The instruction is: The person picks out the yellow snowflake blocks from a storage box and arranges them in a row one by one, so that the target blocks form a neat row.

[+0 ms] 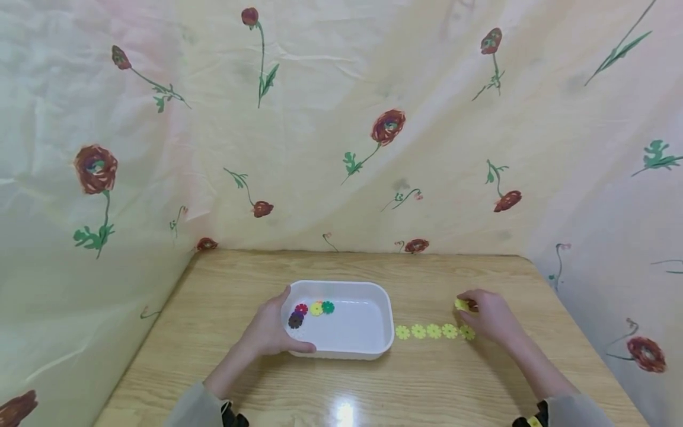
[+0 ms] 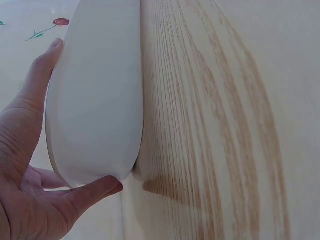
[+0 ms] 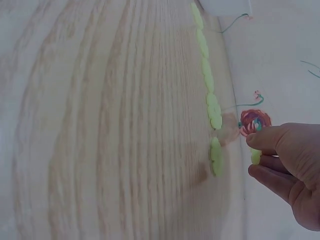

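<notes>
My left hand (image 1: pixel 268 327) grips the left end of a white plastic tray (image 1: pixel 368 326), thumb along the near side and fingers at the far rim. In the left wrist view the tray's outer wall (image 2: pixel 97 90) stands on the wood. My right hand (image 1: pixel 492 317) pinches a yellow flower-shaped disc (image 1: pixel 460 304) between thumb and fingers, held above the table. Below it, several yellow flower-shaped discs (image 1: pixel 434 331) lie in a row running right from the tray. The rightmost disc (image 3: pixel 215 156) sits slightly apart from the others.
Inside the tray, toward its left, lie a green disc (image 1: pixel 328 307), a yellow disc (image 1: pixel 317 308), a red disc (image 1: pixel 302 309) and a dark brown disc (image 1: pixel 296 321). The wooden table (image 1: pixel 320 385) meets a flower-patterned cloth (image 1: pixel 320 178) behind and at the sides.
</notes>
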The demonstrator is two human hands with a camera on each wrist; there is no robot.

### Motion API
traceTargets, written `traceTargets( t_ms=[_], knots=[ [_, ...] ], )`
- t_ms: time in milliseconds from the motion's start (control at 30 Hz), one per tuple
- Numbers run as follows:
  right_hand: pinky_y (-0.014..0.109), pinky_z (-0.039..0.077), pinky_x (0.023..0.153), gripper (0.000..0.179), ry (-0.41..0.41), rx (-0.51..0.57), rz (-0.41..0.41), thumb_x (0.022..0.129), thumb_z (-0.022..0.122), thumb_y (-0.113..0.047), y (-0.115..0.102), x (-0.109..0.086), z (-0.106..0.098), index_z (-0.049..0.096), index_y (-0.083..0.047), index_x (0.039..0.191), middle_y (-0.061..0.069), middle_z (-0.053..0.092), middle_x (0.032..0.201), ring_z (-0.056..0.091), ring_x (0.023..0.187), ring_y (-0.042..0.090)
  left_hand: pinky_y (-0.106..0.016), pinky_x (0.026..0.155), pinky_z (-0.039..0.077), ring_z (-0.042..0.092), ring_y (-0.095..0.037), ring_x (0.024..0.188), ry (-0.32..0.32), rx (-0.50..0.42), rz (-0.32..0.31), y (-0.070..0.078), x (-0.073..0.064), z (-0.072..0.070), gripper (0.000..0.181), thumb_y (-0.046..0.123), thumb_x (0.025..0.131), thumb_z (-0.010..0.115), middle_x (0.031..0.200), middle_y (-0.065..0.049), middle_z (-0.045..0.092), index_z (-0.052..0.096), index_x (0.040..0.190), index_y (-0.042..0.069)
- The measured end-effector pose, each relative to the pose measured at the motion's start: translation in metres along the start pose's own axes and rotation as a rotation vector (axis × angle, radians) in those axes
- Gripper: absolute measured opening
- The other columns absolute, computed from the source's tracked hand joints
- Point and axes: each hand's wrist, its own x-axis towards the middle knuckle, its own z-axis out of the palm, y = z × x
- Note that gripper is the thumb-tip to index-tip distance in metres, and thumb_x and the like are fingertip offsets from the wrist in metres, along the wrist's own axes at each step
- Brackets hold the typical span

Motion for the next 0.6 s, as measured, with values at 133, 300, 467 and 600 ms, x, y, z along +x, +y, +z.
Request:
traceTargets(
  t_ms=[133,300,467,600],
  knots=[
    [0.047,0.064,0.076,0.029,-0.018,0.005,0.032,0.088,0.082,-0.005,0.006,-0.007,0.001,0.075,0.009,0.113,0.027,0.076,0.107,0.076,0.09,0.036,-0.065,0.112,0.048,0.052,-0.043,0.144,-0.002,0.004,-0.005,-0.002,0.0,0.003,0.138,0.057,0.061,0.101,0.162,-0.022,0.049,0.03,0.167,0.001],
    [0.048,0.064,0.076,0.029,0.006,0.009,0.037,0.088,0.082,-0.007,0.013,-0.012,0.001,0.075,0.009,0.111,0.027,0.077,0.104,0.076,0.088,0.036,-0.066,0.112,0.048,0.053,-0.043,0.144,0.011,0.008,0.001,-0.004,0.002,0.004,0.139,0.059,0.06,0.101,0.161,-0.022,0.05,0.031,0.166,0.002],
    [0.049,0.063,0.076,0.028,0.019,-0.006,0.039,0.087,0.082,-0.008,0.02,-0.015,0.0,0.076,0.009,0.108,0.025,0.077,0.101,0.076,0.086,0.035,-0.066,0.111,0.048,0.053,-0.043,0.143,0.01,0.012,0.0,-0.003,0.003,0.004,0.138,0.059,0.06,0.1,0.16,-0.021,0.051,0.032,0.166,0.002],
    [0.049,0.063,0.075,0.027,0.031,-0.018,0.031,0.085,0.083,-0.008,0.025,-0.017,-0.001,0.076,0.008,0.106,0.025,0.078,0.099,0.076,0.085,0.034,-0.066,0.112,0.048,0.052,-0.044,0.144,0.009,0.012,-0.006,-0.002,0.004,0.004,0.138,0.058,0.061,0.1,0.161,-0.022,0.05,0.031,0.167,0.002]
  ],
)
